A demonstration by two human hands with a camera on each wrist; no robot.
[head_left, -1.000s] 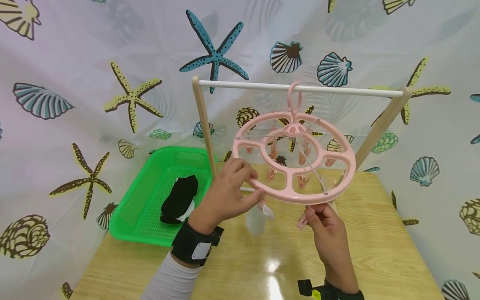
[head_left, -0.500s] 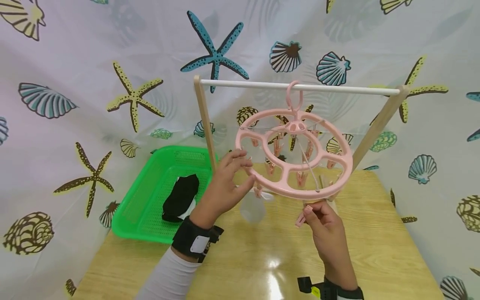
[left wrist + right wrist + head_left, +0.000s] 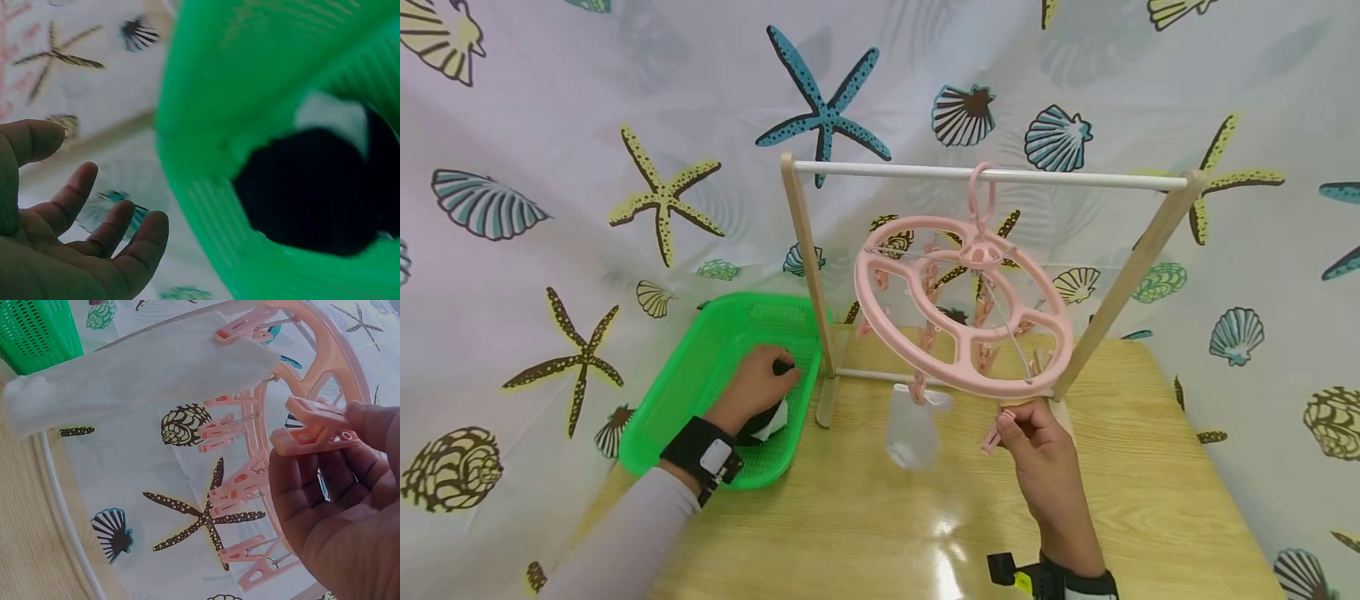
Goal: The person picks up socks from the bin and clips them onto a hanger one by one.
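My left hand [image 3: 756,385] reaches over the green basket [image 3: 647,408], fingers apart and loosely bent, holding nothing. Beneath it lies a bundle of black cloth [image 3: 306,190] with a white part [image 3: 334,119]; the left wrist view shows a gap between fingers and cloth. With thumb and fingers my right hand [image 3: 1051,458] pinches a pink clothespin [image 3: 315,428], squeezed so that its jaws are spread. That clothespin belongs to the round pink drying hanger [image 3: 958,358], tilted down on its right. From another clothespin [image 3: 917,387] hangs a thin white cloth piece [image 3: 912,429].
The hanger's hook [image 3: 982,200] sits on the white bar [image 3: 1075,178] of a stand with wooden posts [image 3: 805,250]. Several more pink clothespins dangle under the ring. All stands on a wooden table [image 3: 865,533] before a curtain [image 3: 715,75] printed with shells and starfish.
My left hand has let go of the hanger's rim and moved left over the basket. The hanger has swung and tilted. My right hand keeps its pinch on the clothespin.
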